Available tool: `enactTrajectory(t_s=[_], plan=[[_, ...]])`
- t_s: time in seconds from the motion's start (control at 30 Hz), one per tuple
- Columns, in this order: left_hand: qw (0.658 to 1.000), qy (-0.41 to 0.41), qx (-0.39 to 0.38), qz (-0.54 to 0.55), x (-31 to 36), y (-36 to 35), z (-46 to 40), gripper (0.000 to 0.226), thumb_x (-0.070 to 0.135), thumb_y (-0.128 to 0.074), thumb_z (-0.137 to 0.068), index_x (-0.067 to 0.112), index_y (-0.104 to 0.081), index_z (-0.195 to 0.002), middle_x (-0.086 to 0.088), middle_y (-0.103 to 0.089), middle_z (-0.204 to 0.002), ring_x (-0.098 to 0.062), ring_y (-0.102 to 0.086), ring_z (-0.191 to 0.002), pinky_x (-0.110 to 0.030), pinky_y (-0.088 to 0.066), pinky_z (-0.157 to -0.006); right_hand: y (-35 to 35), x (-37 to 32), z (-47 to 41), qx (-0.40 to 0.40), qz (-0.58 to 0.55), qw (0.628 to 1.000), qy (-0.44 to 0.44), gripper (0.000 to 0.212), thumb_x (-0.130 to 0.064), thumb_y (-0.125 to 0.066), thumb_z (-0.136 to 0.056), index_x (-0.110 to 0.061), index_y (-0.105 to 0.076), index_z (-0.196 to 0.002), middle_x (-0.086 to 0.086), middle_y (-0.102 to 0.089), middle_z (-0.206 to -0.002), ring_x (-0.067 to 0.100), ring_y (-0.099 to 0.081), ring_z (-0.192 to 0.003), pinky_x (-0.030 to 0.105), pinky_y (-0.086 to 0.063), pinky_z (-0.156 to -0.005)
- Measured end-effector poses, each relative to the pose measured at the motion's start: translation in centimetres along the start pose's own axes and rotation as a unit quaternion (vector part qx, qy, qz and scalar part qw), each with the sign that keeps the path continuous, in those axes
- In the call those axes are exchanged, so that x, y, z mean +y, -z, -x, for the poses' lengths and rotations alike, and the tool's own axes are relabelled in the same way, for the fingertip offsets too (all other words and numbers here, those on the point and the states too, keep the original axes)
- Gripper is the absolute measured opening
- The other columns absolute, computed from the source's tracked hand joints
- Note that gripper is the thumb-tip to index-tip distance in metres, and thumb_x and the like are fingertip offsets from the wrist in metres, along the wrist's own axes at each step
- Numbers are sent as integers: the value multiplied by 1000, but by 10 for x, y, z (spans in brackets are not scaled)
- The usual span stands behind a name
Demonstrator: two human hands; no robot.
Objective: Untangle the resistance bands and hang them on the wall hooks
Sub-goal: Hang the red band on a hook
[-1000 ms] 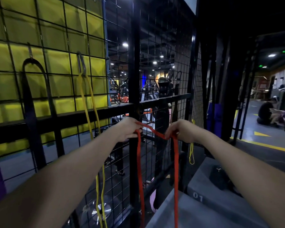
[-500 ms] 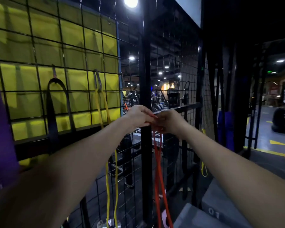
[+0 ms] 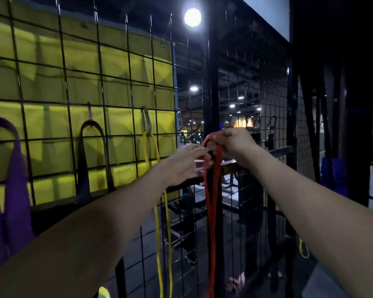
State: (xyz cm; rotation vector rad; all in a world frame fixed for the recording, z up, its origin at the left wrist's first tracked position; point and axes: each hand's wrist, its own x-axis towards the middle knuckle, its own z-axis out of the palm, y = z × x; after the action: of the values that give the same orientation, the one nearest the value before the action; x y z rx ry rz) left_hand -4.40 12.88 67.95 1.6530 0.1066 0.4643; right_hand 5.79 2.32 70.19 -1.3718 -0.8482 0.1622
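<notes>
From the head view, your right hand (image 3: 230, 145) is closed around the top loop of the red band (image 3: 212, 190), pinching it at the bend so both strands hang straight down in front of the black post (image 3: 212, 82). Your left hand (image 3: 186, 162) sits just beside it with the fingers half curled; they seem to touch the red strands below the loop, but blur hides whether they truly grip.

On the grid wall (image 3: 116, 82) three bands already hang from hooks: purple band (image 3: 11, 179), black band (image 3: 84, 168) and yellow band (image 3: 148, 147). The red one is not yet on a hook, and no free hook shows clearly near your hands.

To do this step well, I would judge: keep the loop open with the right hand, use the left to spread the two strands so they do not cross, then find an empty hook before lifting. Seat the loop fully over the hook's tip before you let go.

No brand, label or writing can be read here.
</notes>
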Motion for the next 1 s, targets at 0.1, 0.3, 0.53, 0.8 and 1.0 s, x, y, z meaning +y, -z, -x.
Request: enactTrajectory(t_s=[0.1,0.3,0.53,0.8,1.0], plan=[[997,-27,66,-26,20,10,-17,4,10,-57,-91,12,-54,-93,-4,-56,-85,-13,-56,-77,-38,-54,-87,5,-4,-24,7,15,1000,16,9,-3,-54,-91,1,-62,-89,9,-61,-73,19,-59,-64,27,-50,-61],[958,-147,213,-121,49,22,-52,9,13,-63,-86,16,-54,-90,-4,-62,-90,-15,-59,-73,-21,-53,-59,4,-2,-70,-25,86,994,57,8,-2,-67,-82,-7,-68,-88,6,-62,-70,10,-59,-54,16,-48,-52],[864,-188,328,-332,53,36,-81,13,17,-60,-90,11,-58,-101,-3,-64,-87,-6,-57,-64,-9,-44,-45,-10,9,-112,-177,74,979,71,16,-7,-65,-85,-6,-67,-100,6,-66,-94,17,-62,-88,25,-51,-73],[847,-159,358,-359,54,51,-86,19,18,-62,-88,24,-54,-72,0,-61,-76,-24,-67,-87,-46,-56,-81,-46,-6,-147,-148,63,984,77,24,-15,-54,-93,8,-63,-95,24,-65,-89,28,-59,-77,36,-50,-73],[848,-156,352,-363,56,54,-87,15,17,-63,-87,20,-56,-75,-1,-62,-76,-25,-68,-87,-43,-57,-80,-55,-6,-158,-148,15,988,42,10,-12,-64,-87,-6,-61,-79,16,-69,-81,14,-72,-69,29,-60,-75]])
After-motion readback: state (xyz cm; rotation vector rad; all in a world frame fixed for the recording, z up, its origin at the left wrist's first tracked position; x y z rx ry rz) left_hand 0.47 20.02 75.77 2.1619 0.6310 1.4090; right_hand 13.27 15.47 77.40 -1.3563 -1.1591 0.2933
